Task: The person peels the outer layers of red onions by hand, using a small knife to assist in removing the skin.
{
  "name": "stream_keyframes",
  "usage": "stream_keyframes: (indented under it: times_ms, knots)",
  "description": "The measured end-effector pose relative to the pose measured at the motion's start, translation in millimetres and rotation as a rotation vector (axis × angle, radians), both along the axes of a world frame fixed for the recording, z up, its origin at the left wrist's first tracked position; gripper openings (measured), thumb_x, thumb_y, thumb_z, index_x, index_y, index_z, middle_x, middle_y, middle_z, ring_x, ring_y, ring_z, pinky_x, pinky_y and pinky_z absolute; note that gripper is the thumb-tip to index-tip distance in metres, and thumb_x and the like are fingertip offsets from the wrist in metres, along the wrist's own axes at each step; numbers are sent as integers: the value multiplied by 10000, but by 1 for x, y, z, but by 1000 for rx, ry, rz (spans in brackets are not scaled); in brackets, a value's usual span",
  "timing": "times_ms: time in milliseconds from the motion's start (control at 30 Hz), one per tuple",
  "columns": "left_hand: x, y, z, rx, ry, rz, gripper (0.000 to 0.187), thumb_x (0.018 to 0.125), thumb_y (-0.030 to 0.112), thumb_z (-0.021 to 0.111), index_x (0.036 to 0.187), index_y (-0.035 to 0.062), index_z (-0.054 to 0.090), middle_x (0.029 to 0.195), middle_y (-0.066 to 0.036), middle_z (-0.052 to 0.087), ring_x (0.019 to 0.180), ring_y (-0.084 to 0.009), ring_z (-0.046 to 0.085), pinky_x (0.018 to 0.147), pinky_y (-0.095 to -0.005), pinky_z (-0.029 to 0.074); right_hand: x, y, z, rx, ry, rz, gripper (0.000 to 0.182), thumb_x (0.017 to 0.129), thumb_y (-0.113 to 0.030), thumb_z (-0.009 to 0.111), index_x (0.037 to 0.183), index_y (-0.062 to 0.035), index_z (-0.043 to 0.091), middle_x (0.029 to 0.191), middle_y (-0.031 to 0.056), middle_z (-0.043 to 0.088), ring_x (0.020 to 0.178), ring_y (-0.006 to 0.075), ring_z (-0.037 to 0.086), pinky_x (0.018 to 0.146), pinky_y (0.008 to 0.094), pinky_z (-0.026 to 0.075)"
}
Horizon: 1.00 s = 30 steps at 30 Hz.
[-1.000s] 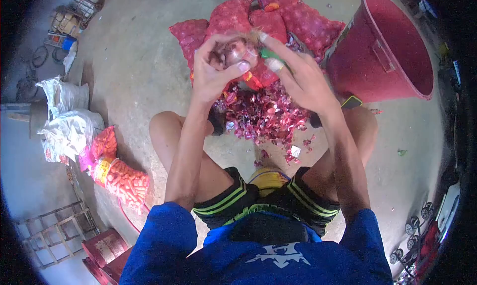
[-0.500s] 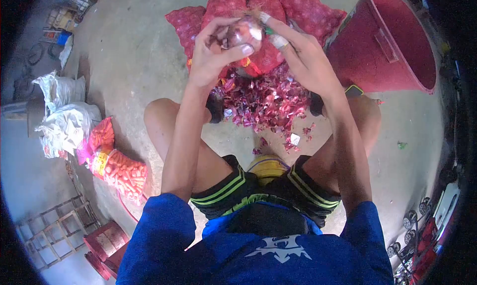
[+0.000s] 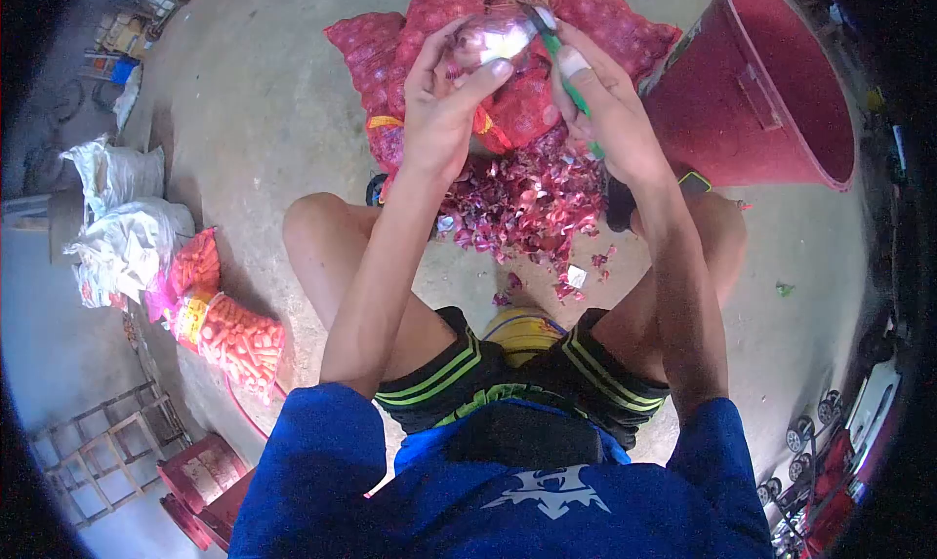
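The concrete floor (image 3: pixel 244 100) carries everything. Towards its far right corner a red plastic tub (image 3: pixel 683 120) leans, mouth turned outwards. Beside the tub, along the far edge, bulging red mesh sacks of onions (image 3: pixel 444 18) lie against one another; an orange-yellow tag shows on one, its print too small to read. The person's blue shirt (image 3: pixel 322 452) bears a white pointed emblem (image 3: pixel 549 488), with no word I can make out. Near the floor's left edge sit white woven sacks (image 3: pixel 137 252), then a net bag of what look like carrots (image 3: pixel 244 349), whose yellow label (image 3: pixel 192 318) has illegible red marks. A loose heap of onion skins (image 3: pixel 532 203) spreads between the feet.

Above the sacks, the left hand (image 3: pixel 439 110) is closed round a red onion (image 3: pixel 496 40), thumb on the near side. The right hand (image 3: pixel 613 105) is clamped on a green-handled knife (image 3: pixel 552 44), blade by the onion's right end and a wispy tuft, probably roots. Whether the edge touches is unclear. To trim well, pinch the onion firmly, keep the left thumb behind the blade's path, and take short, shallow strokes, sparing the flesh. White wrapping (image 3: pixel 574 63) covers the right thumb; it could dull feel, so light pressure seems wise.
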<state>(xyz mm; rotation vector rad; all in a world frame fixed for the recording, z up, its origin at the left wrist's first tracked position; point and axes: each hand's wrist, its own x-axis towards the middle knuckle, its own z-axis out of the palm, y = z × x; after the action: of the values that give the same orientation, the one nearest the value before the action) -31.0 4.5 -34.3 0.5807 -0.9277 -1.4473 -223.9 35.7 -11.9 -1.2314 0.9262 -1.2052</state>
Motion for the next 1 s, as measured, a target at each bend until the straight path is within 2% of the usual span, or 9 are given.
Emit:
stream_keyframes:
  times_ms: [100,233,333,700,767,800,833,900,1000]
  knots:
    - [-1,4,3,-59,-46,3,653,927,-62,741,1520,10,475,1369,-119,642,1241,-232,657,1091,-405,550,-3,-4,0,56,-28,-14,539,1132,-297,525,1620,-83,439,746,-42,511,602,32,414,506,212,316]
    - [14,6,-1,2,27,-166,585,1015,44,674,1554,40,446,1430,-122,629,1286,-279,660,1099,-407,560,-3,-10,-8,96,-23,-44,582,1086,-117,450,1658,-74,351,782,-25,525,567,28,384,477,198,298]
    - [19,7,-1,76,364,-361,481,1110,192,558,1548,58,411,1581,-204,474,1478,-481,443,1104,-365,592,-6,-10,-11,171,13,-82,585,1088,-127,450,1662,-77,348,776,-36,514,574,24,388,478,194,297]
    - [31,6,5,120,315,-309,558,1029,75,684,1529,49,436,1486,-134,579,1415,-397,552,1081,-369,600,-29,-27,-33,-328,170,-521,496,1149,-184,456,1626,-52,422,864,-36,565,699,33,468,620,209,439]
    - [32,5,11,86,283,-311,589,1011,50,701,1537,53,436,1470,-122,596,1399,-386,572,1073,-379,603,-27,-19,-19,-398,460,-596,495,1155,-262,453,1593,-31,462,1066,55,726,803,125,668,749,301,557]
    - [29,7,12,18,182,-184,661,958,-2,742,1544,32,437,1408,-137,636,1319,-323,624,1025,-355,612,-45,-34,-43,-582,746,-474,490,1134,-297,475,1538,-22,520,1233,201,757,1035,304,772,915,437,582]
    - [27,10,15,-46,79,-60,735,906,-53,784,1552,11,439,1346,-151,677,1239,-261,676,976,-332,620,-51,-29,-45,-580,746,-467,490,1134,-297,475,1538,-22,520,1233,201,757,1035,304,772,915,437,582]
    - [27,10,25,-63,26,2,819,824,-107,837,1540,-31,446,1308,-149,692,1162,-209,692,939,-323,617,-59,-18,-53,-4,1313,-58,475,1103,-291,501,1514,-58,548,1199,293,717,1183,426,706,1011,505,539]
    - [32,9,25,-131,-156,90,797,795,-107,863,1500,-53,494,1294,-141,698,1107,-197,711,925,-326,613,-36,-4,-19,-231,937,-158,482,1058,-228,535,1524,-106,534,1011,286,728,1017,474,720,938,491,548]
